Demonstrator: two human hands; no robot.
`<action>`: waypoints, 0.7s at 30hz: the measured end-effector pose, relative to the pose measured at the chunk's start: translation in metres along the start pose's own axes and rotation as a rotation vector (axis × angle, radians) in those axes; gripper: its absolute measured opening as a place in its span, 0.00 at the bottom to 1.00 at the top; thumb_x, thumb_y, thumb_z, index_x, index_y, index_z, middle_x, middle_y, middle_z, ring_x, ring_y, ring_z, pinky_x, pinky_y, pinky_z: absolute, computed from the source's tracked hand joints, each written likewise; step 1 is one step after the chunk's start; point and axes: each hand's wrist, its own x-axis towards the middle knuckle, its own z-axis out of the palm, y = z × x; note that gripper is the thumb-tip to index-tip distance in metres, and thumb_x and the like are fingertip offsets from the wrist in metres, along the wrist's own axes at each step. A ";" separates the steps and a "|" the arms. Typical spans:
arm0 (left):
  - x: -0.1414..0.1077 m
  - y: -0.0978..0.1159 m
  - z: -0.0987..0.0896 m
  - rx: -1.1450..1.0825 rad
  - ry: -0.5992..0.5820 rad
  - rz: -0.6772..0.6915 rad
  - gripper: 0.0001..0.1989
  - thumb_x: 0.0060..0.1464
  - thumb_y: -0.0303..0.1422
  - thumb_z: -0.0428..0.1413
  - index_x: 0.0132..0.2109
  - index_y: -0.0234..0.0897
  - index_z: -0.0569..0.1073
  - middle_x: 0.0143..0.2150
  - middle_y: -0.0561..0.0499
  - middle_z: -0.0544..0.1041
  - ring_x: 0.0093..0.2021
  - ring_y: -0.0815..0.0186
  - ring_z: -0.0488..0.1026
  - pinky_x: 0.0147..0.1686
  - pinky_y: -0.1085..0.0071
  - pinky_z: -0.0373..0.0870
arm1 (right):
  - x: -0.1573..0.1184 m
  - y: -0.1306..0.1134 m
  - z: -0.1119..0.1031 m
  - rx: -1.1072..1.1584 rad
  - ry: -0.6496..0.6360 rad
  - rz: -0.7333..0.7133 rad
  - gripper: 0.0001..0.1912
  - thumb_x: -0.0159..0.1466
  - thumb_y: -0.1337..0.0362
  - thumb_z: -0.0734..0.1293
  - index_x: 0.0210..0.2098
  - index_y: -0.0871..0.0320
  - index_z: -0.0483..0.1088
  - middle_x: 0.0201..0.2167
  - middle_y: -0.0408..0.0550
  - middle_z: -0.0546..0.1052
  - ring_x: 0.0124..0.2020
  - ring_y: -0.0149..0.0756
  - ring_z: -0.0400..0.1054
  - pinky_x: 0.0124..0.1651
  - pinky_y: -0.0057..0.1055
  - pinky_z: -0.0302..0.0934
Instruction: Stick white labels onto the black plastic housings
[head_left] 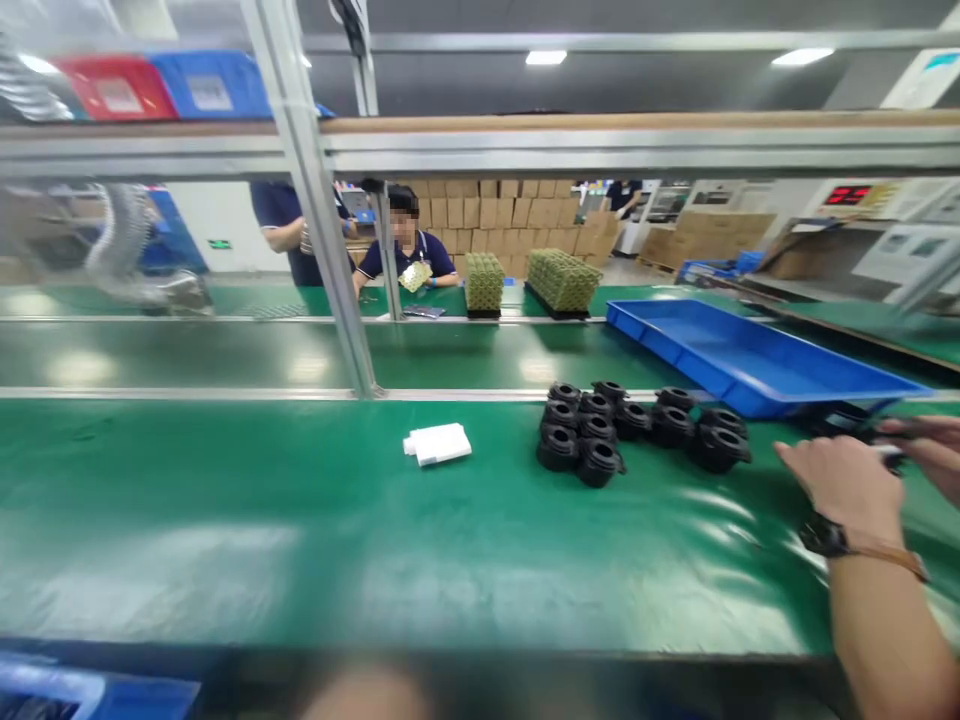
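Note:
My left hand [847, 480], with a dark watch on its wrist, is at the right side of the green table. Its fingers curl away from view around something dark with a small white part. My right hand [934, 450] is partly cut off by the right edge, its fingers closed at a dark piece beside the left hand. What both hold is mostly hidden and blurred. Left of them stand several black round plastic parts [598, 428] with central holes, grouped close together. Another black part [836, 415] shows just behind my left hand, by the blue tray [731, 388].
A white folded item [441, 444] lies on the green table [262, 520]. Metal posts [319, 200] and a shelf rail [600, 150] cross ahead. Beyond are stacked yellowish-green trays [562, 280] and a seated co-worker [427, 255]. A blue bin [127, 695] sits at lower left.

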 end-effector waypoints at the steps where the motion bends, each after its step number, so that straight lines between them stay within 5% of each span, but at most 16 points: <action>1: 0.022 0.001 -0.013 0.011 0.030 0.011 0.13 0.62 0.41 0.52 0.52 0.51 0.73 0.56 0.48 0.72 0.54 0.57 0.70 0.53 0.58 0.72 | 0.015 0.008 -0.010 0.008 0.023 -0.015 0.19 0.69 0.51 0.65 0.54 0.54 0.69 0.51 0.52 0.73 0.47 0.45 0.70 0.47 0.48 0.70; 5: 0.133 -0.007 -0.047 0.093 0.069 0.182 0.27 0.57 0.30 0.53 0.63 0.52 0.64 0.63 0.51 0.67 0.63 0.55 0.63 0.63 0.53 0.61 | 0.077 0.036 -0.048 0.016 0.131 -0.060 0.15 0.63 0.49 0.64 0.48 0.36 0.74 0.42 0.46 0.79 0.49 0.62 0.71 0.40 0.59 0.67; 7: 0.181 -0.019 -0.043 0.136 0.014 0.344 0.35 0.50 0.26 0.57 0.65 0.50 0.60 0.68 0.49 0.61 0.67 0.52 0.57 0.66 0.49 0.55 | 0.102 0.047 -0.066 -0.004 0.197 -0.074 0.15 0.61 0.47 0.63 0.46 0.32 0.75 0.39 0.43 0.80 0.51 0.67 0.70 0.37 0.58 0.67; 9: 0.213 -0.033 -0.027 0.147 0.002 0.423 0.31 0.50 0.24 0.55 0.61 0.49 0.65 0.65 0.50 0.65 0.66 0.57 0.60 0.66 0.51 0.55 | 0.117 0.054 -0.080 -0.052 0.269 -0.076 0.19 0.61 0.45 0.64 0.49 0.36 0.74 0.42 0.42 0.80 0.52 0.66 0.69 0.39 0.56 0.68; 14: 0.244 -0.070 0.022 0.097 0.118 0.493 0.12 0.57 0.24 0.49 0.44 0.42 0.73 0.50 0.48 0.78 0.53 0.58 0.73 0.57 0.51 0.68 | 0.105 0.057 -0.073 -0.251 0.404 0.000 0.18 0.69 0.51 0.64 0.55 0.50 0.68 0.56 0.52 0.70 0.52 0.45 0.67 0.49 0.45 0.68; 16: 0.251 -0.086 0.031 0.083 0.197 0.506 0.11 0.58 0.26 0.50 0.44 0.44 0.73 0.48 0.49 0.79 0.51 0.57 0.74 0.55 0.52 0.69 | 0.095 0.057 -0.052 -0.322 0.410 0.041 0.15 0.70 0.52 0.63 0.53 0.48 0.69 0.55 0.52 0.70 0.51 0.45 0.67 0.50 0.45 0.68; 21: 0.261 -0.107 0.036 0.068 0.294 0.403 0.07 0.59 0.32 0.53 0.42 0.46 0.74 0.45 0.51 0.78 0.48 0.55 0.73 0.48 0.54 0.69 | 0.097 0.072 -0.016 -0.449 0.236 0.202 0.27 0.67 0.54 0.64 0.63 0.51 0.57 0.53 0.54 0.64 0.55 0.52 0.63 0.56 0.54 0.63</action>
